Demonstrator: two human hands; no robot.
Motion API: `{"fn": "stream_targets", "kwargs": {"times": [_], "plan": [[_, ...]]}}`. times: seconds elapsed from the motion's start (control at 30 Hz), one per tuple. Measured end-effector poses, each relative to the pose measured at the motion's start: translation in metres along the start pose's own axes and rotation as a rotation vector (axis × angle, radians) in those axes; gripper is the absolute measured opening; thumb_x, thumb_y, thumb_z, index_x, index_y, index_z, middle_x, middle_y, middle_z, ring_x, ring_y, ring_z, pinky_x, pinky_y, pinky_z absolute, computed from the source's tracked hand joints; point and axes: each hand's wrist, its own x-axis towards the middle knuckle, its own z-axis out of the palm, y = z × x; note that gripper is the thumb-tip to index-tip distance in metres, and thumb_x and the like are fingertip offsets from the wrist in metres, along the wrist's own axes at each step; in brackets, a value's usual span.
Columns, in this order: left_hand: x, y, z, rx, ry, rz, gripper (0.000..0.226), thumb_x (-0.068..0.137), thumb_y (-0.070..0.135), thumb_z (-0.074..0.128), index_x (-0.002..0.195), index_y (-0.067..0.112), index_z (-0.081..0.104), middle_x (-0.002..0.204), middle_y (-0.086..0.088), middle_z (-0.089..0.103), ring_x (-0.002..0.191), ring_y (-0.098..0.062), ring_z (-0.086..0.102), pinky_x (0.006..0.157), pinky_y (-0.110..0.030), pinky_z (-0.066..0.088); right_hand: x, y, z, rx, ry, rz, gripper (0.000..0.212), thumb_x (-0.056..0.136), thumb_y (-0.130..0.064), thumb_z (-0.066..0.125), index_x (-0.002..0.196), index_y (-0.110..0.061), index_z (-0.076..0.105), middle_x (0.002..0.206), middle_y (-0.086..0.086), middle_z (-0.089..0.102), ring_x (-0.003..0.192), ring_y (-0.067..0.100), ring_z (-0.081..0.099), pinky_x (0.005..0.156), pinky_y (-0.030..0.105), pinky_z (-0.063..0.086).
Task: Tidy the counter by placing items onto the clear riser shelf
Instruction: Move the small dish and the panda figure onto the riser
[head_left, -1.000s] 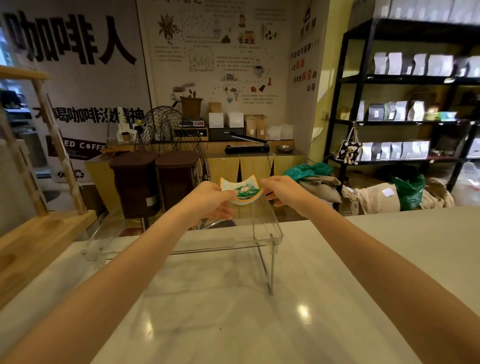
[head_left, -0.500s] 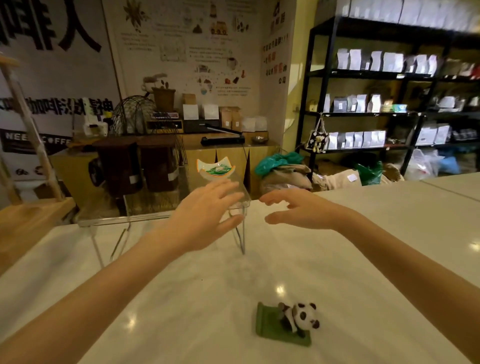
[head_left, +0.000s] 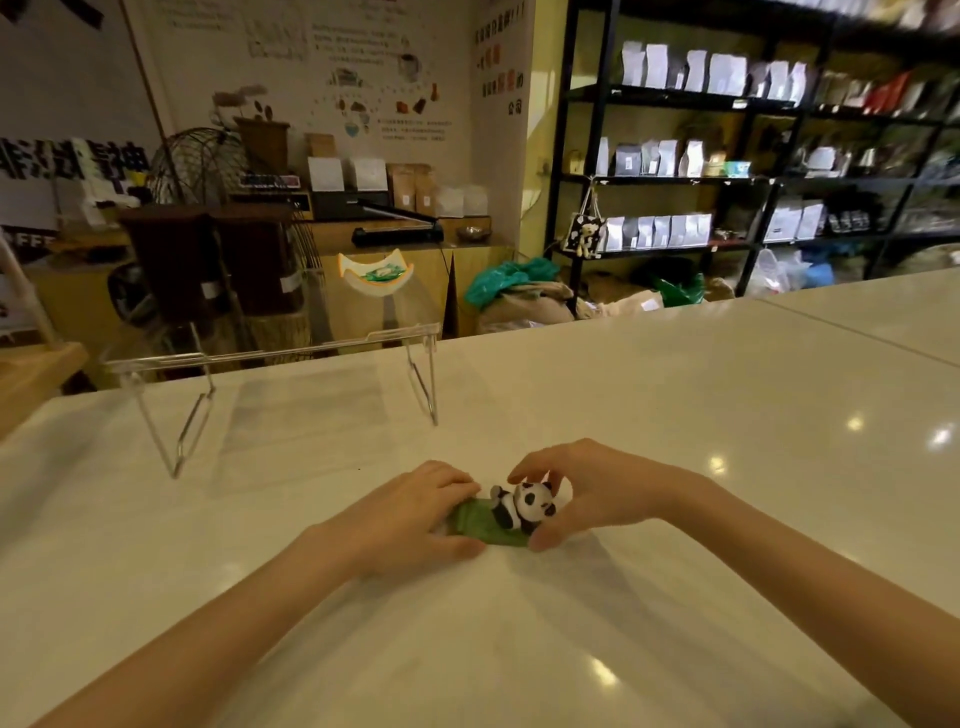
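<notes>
Stretching across nearly the whole view, the white tabletop (head_left: 649, 415) carries everything I am working with, its glossy surface catching spots of ceiling light. Toward its far left edge stands the clear riser shelf (head_left: 270, 353), propped on thin metal legs, its transparent top letting the dark bins behind it show through. On the right end of that shelf sits a small curved dish (head_left: 375, 273), white with an orange rim and something green lying in it.

Nearer to me, around the middle of the tabletop and well apart from the riser, lies the panda figurine (head_left: 522, 506) on its green leaf-shaped base (head_left: 475, 527). Both of my hands meet at it. My left hand (head_left: 410, 514) rests flat and low, fingers lying on the left end of the green base, thumb along its near edge. My right hand (head_left: 587, 493) arches over the panda, fingertips touching the top of its head and thumb pressed at the near right corner of the base, so this grip is closing around the figurine. The base is flat on the tabletop, not lifted.
</notes>
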Motion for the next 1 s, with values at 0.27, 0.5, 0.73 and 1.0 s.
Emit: {"fn": "stream_targets", "kwargs": {"times": [0.27,0.5,0.73,1.0], "plan": [[-0.002,0.000,-0.002,-0.033,0.064,-0.006,0.055,0.084,0.048,0.051,0.133,0.024,0.045,0.128,0.000,0.048,0.116,-0.012,0.039,0.097,-0.025,0.037,0.005,0.005,0.004,0.082,0.117,-0.021,0.041,0.070,-0.030,0.076,0.108,-0.018,0.065,0.101,0.004,0.070,0.087,0.017,0.063,0.074,0.022,0.050],[-0.007,-0.006,-0.039,-0.056,0.214,-0.022,0.051,0.082,0.047,0.054,0.128,0.026,0.051,0.125,0.003,0.054,0.113,-0.010,0.044,0.092,-0.023,0.040,0.015,-0.012,-0.035,0.165,0.149,-0.080,0.042,0.072,-0.025,0.075,0.112,-0.017,0.066,0.108,0.005,0.071,0.095,0.019,0.067,0.090,0.033,0.055],[-0.007,-0.029,-0.094,-0.014,0.422,-0.062,0.050,0.080,0.048,0.055,0.125,0.026,0.055,0.122,0.006,0.057,0.105,-0.006,0.049,0.081,-0.017,0.040,0.046,-0.037,-0.087,0.294,0.231,-0.173,0.040,0.072,-0.016,0.076,0.109,-0.019,0.061,0.100,-0.004,0.067,0.083,0.004,0.063,0.069,0.013,0.053],[0.009,-0.063,-0.143,-0.055,0.606,-0.107,0.044,0.081,0.035,0.061,0.121,0.017,0.060,0.121,-0.003,0.061,0.112,-0.015,0.054,0.094,-0.023,0.040,0.104,-0.056,-0.130,0.443,0.368,-0.254,0.028,0.070,-0.007,0.075,0.093,-0.018,0.062,0.085,-0.008,0.069,0.075,0.000,0.066,0.065,0.013,0.056]]}}
